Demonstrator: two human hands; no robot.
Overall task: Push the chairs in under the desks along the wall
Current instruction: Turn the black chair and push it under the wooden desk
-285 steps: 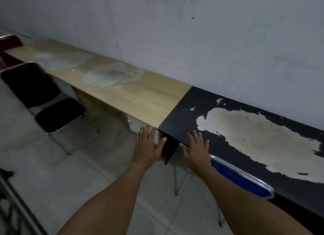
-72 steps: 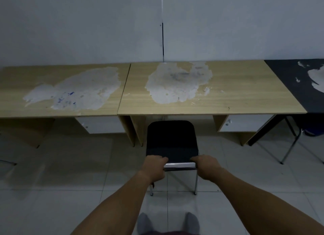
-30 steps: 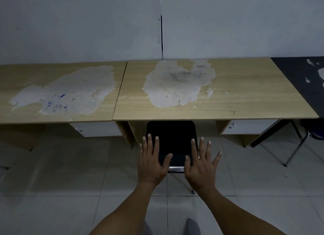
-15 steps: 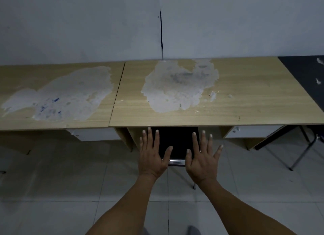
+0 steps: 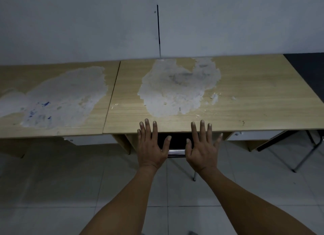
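Up front, the fingers [image 5: 147, 129] of the left hand [image 5: 151, 148] and right hand [image 5: 202, 149] are straight and spread, holding nothing, palms down over the black chair [image 5: 177, 141]. Only a dark strip of it and its chrome back rail [image 5: 176, 152] show between the thumbs; the rest sits under the wooden desk [image 5: 245, 98]. A second peeling desk [image 5: 57, 101] butts against it on the left, a black desk [image 5: 308, 71] on the right, all against the grey wall [image 5: 78, 24]
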